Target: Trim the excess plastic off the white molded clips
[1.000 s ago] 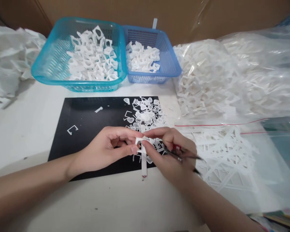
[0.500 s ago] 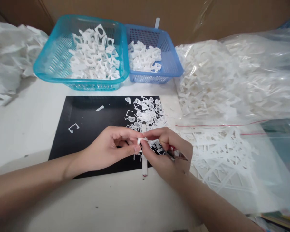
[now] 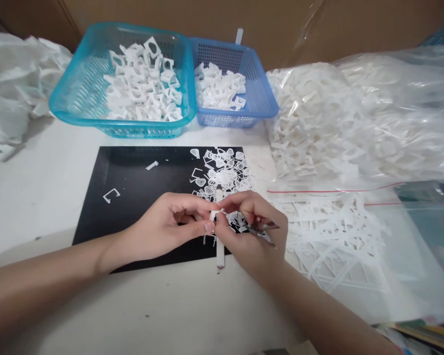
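Note:
My left hand (image 3: 175,224) is closed, thumb and fingertips pinching a small white plastic part (image 3: 213,215) with a cut-out. My right hand (image 3: 249,224) pinches the same part from the other side. Tucked in the right palm is a metal tool (image 3: 263,232) with a bit of red; its kind is partly hidden. Below the hands lies a narrow white stick (image 3: 220,254) with a dark tip, its middle covered by the fingers. Under it is a black mat (image 3: 129,212) with a heap of small white plastic scraps (image 3: 225,172) at its right.
Behind the mat stand a teal basket (image 3: 77,116) and a blue basket (image 3: 259,88), both holding white plastic parts. Clear bags of white parts (image 3: 318,123) lie at right, above a bag of flat white lattice pieces (image 3: 340,241). Another bag (image 3: 18,93) sits at far left.
My right hand has turned slightly, and more of the metal tool in its palm shows. The left hand keeps its pinch on the part. The whole view has shifted slightly.

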Tool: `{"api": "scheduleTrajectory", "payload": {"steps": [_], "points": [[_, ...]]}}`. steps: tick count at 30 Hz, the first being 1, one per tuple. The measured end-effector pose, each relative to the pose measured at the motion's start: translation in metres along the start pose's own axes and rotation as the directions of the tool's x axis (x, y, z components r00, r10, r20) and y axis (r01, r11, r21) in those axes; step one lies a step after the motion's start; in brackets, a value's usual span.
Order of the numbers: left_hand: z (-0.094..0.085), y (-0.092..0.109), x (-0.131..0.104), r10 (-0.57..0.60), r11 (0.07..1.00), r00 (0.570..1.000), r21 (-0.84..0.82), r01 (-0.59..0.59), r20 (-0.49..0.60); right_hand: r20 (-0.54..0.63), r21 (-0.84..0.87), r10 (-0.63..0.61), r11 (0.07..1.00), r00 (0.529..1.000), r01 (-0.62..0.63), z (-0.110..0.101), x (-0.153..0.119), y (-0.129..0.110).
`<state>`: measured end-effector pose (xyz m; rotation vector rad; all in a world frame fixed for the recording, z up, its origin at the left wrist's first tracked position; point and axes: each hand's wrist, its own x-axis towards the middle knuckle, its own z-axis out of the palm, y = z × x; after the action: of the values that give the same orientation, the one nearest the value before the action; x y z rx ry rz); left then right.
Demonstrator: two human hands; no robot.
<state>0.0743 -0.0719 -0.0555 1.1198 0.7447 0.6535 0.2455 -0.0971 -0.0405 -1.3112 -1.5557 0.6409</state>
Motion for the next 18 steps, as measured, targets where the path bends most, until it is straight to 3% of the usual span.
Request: {"api": "scheduleTrajectory", "payload": {"steps": [9,13,18], "points": [[0.001,0.000,-0.001,0.000,0.999,0.999,-0.051,-0.002,-0.035,0.046,-0.026,-0.029,0.999,0.999,0.030,-0.005,0.000,0.002],[0.001,0.002,0.000,-0.012,0.999,0.999,-0.043,0.011,-0.030,0.128,0.024,-0.217,0.976,0.968,0.216,-0.008,0.005,0.007],[0.000,0.005,0.001,-0.034,0.998,0.999,-0.046,0.034,0.007,0.176,-0.009,-0.463,0.882,0.869,0.471,-0.012,0.009,0.012]]}}
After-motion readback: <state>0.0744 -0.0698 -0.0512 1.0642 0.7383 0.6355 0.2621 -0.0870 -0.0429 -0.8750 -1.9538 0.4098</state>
